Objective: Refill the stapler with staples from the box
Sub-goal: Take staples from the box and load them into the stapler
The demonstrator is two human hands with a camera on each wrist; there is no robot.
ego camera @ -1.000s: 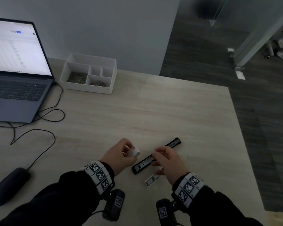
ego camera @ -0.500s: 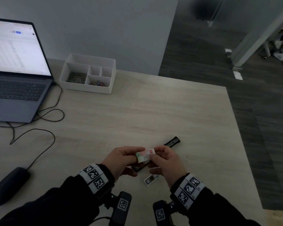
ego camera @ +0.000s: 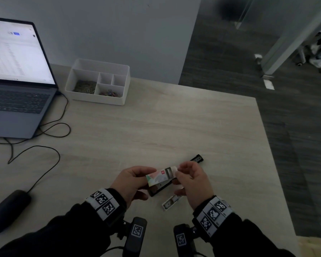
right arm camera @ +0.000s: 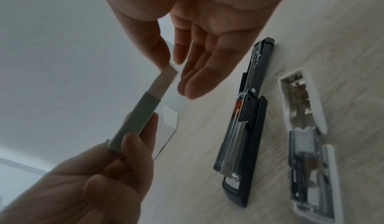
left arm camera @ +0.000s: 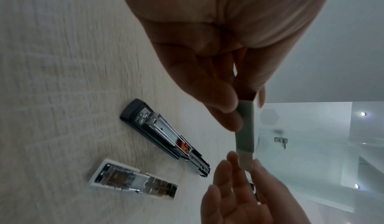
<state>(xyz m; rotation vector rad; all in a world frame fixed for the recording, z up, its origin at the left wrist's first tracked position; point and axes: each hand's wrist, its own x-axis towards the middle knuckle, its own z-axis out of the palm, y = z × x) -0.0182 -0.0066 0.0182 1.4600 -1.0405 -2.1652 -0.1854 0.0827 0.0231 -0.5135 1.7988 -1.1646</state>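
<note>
My left hand (ego camera: pixel 137 179) grips a small printed staple box (ego camera: pixel 158 178) above the table, fingers curled round its sleeve (right arm camera: pixel 141 115). The right hand (ego camera: pixel 178 171) pinches the end of the box's inner tray (right arm camera: pixel 164 81) between thumb and forefinger, its other fingers straight. That tray sticks partly out of the sleeve to the right. Under the hands lies the black stapler (right arm camera: pixel 243 129), opened flat with its metal staple channel showing. A white stapler part (ego camera: pixel 170 202) with metal inside lies beside it, nearer me.
An open laptop (ego camera: pixel 17 86) stands at the back left, with cables (ego camera: pixel 50 130) trailing over the wooden table (ego camera: pixel 174 127). A white organiser tray (ego camera: pixel 98 101) with clips sits behind. A dark mouse (ego camera: pixel 7 210) lies at the left. The table's right edge drops to the floor.
My left hand lifted the staple box and turned it flat. The right hand left the stapler, took the box's end, and the inner tray has slid partly out.
</note>
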